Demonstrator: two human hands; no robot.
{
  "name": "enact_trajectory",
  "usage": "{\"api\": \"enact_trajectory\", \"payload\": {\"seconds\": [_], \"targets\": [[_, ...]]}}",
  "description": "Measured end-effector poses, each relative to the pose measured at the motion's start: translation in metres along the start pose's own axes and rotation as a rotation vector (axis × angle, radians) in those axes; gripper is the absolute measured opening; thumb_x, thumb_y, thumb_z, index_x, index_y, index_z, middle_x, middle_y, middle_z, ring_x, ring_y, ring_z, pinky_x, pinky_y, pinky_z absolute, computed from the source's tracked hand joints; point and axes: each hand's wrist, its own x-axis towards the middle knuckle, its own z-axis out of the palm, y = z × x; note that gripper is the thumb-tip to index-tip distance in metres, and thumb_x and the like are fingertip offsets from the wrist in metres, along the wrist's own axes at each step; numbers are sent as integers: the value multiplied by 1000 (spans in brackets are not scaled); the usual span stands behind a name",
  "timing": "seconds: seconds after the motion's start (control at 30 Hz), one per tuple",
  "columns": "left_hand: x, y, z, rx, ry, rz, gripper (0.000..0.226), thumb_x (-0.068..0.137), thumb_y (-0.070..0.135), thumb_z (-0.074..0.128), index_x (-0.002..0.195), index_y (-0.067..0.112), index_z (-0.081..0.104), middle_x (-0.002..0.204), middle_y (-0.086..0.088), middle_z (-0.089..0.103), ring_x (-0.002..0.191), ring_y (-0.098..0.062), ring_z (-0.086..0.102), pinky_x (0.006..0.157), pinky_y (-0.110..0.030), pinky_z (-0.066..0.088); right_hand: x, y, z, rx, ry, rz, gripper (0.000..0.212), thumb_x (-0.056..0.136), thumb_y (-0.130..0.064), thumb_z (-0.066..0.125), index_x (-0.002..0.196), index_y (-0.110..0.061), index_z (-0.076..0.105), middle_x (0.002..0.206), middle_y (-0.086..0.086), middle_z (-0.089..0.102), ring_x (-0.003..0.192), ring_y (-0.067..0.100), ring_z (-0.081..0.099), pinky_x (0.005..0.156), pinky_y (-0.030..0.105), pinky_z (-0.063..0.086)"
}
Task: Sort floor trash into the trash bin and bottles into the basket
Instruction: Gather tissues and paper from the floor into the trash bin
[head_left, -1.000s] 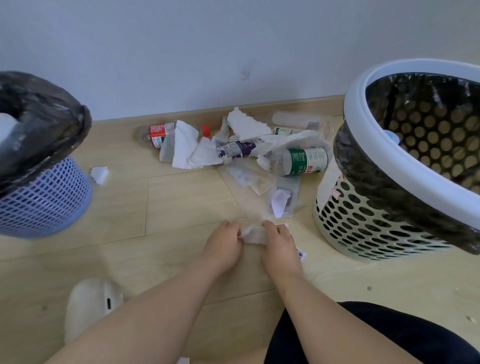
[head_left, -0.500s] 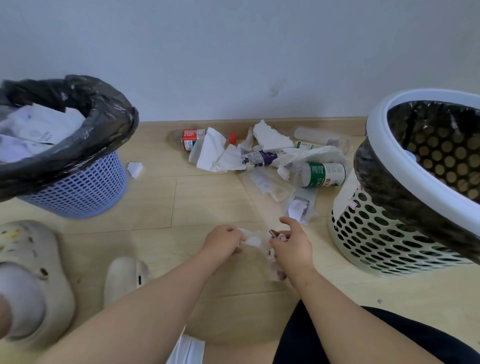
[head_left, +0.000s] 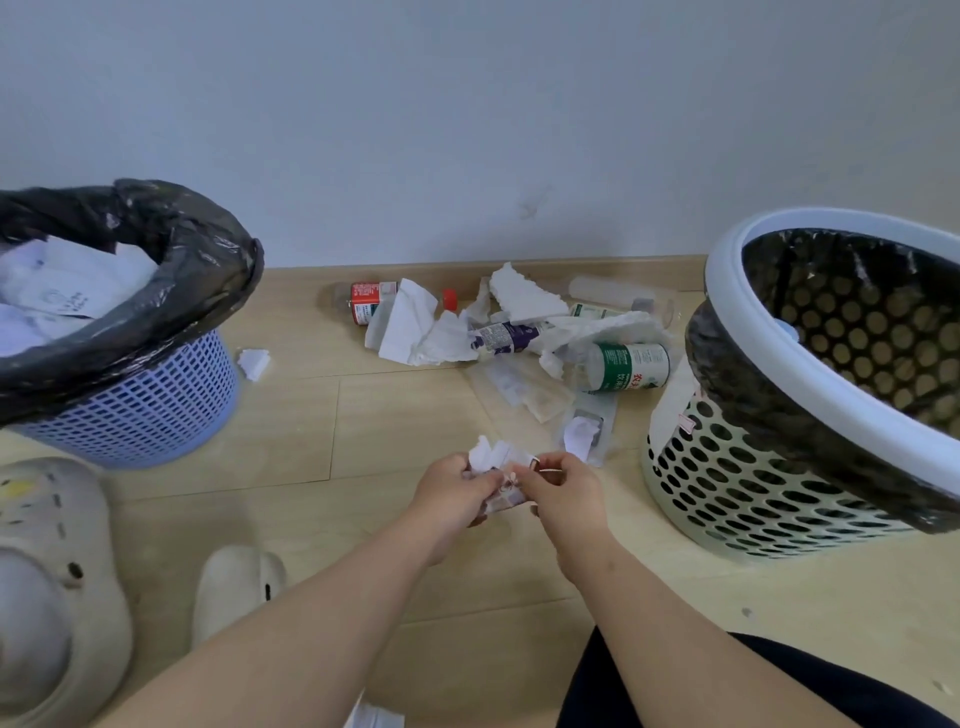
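Note:
Low over the wooden floor, my left hand (head_left: 451, 488) and my right hand (head_left: 563, 491) together grip a crumpled white paper scrap (head_left: 493, 457). The blue trash bin (head_left: 130, 405) with a black liner stands at the left, holding white paper. At the right stands the white perforated basket (head_left: 753, 499), also lined in black. By the wall lies a heap of torn paper (head_left: 431, 332) mixed with bottles: a red-label bottle (head_left: 363, 301), a purple-label bottle (head_left: 501, 336), a green-label bottle (head_left: 626, 366) and a clear bottle (head_left: 618, 296).
A small paper scrap (head_left: 253, 362) lies beside the bin. Clear plastic wrappers (head_left: 524, 389) and a packet with white paper (head_left: 582, 434) lie between my hands and the heap. Two pale clogs (head_left: 57, 571) (head_left: 236, 587) sit at the lower left. My dark-clothed knee (head_left: 727, 686) is at the bottom right.
Both hands have lifted the paper scrap off the floor and bunched it between them. The view has tilted up and left, bringing the bin and clogs into sight.

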Motion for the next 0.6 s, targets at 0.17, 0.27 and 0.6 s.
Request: {"api": "enact_trajectory", "payload": {"seconds": [0.17, 0.27, 0.6], "targets": [[21, -4, -22, 92, 79, -7, 11, 92, 16, 52, 99, 11, 59, 78, -2, 56, 59, -16, 49, 68, -31, 49, 36, 1, -12, -682, 242, -176, 38, 93, -19, 49, 130, -21, 51, 141, 8, 43, 124, 27, 41, 97, 36, 36], [36, -7, -33, 161, 99, -14, 23, 91, 18, 51, 110, 8, 61, 90, -13, 62, 69, -22, 50, 71, -32, 46, 57, -4, -18, -866, 165, -71, 56, 91, -14, 44, 143, -29, 31, 157, 3, 12, 137, 34, 22, 109, 44, 25], [62, -24, -74, 154, 301, -25, 9, 91, 22, 53, 95, 14, 54, 90, -2, 61, 82, -22, 56, 60, -24, 37, 39, 29, 55, -1150, -19, -277, 40, 96, -34, 38, 136, -32, 36, 151, -7, 23, 140, 23, 17, 112, 34, 20]]}}
